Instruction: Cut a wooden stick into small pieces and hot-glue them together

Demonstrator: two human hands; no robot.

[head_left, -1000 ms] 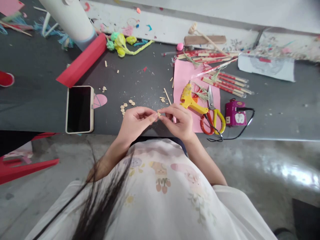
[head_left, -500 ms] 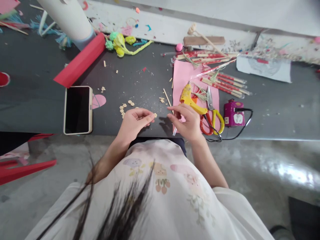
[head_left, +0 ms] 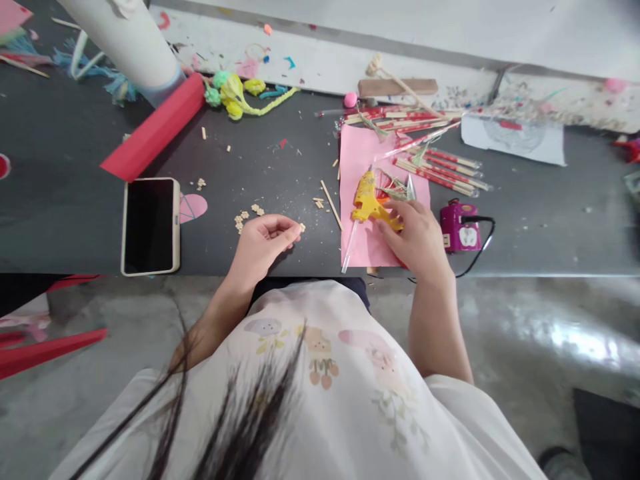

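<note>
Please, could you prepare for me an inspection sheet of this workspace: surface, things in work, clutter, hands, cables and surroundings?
Surface: dark table, specked with crumbs; a pink sheet lies on it.
Things in work: small pale piece in the fingers; pale clusters nearby; yellow glue gun over the pink sheet.
Clutter: phone at left; red-wrapped sticks at right, partly over the sheet.
Hands: left hand pinches the small pale piece; right hand is at the glue gun's handle, grip unclear.
Cables: black cord from the purple box curves toward the near edge; its other end is hidden.
Surroundings: scraps on a white ledge behind; shiny grey floor in front.
</note>
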